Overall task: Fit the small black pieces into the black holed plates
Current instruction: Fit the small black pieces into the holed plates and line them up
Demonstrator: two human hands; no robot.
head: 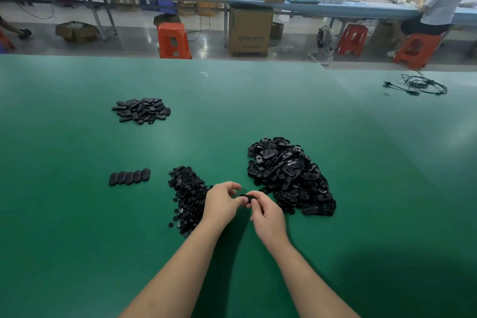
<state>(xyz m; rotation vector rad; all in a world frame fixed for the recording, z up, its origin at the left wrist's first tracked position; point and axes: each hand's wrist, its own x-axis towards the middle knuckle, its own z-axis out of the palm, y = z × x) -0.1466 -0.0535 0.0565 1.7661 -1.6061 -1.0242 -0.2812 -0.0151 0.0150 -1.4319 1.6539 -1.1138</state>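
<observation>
Head cam: my two hands meet low centre over the green worktop (pixel 77 214), w/ one plate (pixel 244 198) caught between them. Right hand (pixel 267 217) has fingers curled over the plate's right end, thumb side pinching it; left hand (pixel 222 202) pinches at its left end, fingertips bent in. Whether a small piece is already in the left fingertips I can't tell, too dark and too small.

Plate's long axis runs roughly left-right, from one hand across to the other, so its holed face should be up toward me or tilted a bit; can't confirm which.

Key relation for next move: pile of small pieces (pixel 187 199) lies just left of my left hand, nearly touching the knuckles. Big heap of plates (pixel 289 175) sits just right and beyond my right hand. So left hand is the nearer one for pieces, right for plates. I'd judge the fit gets done by holding w/ right, pressing w/ left.

Row of five plates (pixel 129 177) lies further left, well apart from my hands; another pile (pixel 141 110) sits far back-left, prob. done ones.
</observation>
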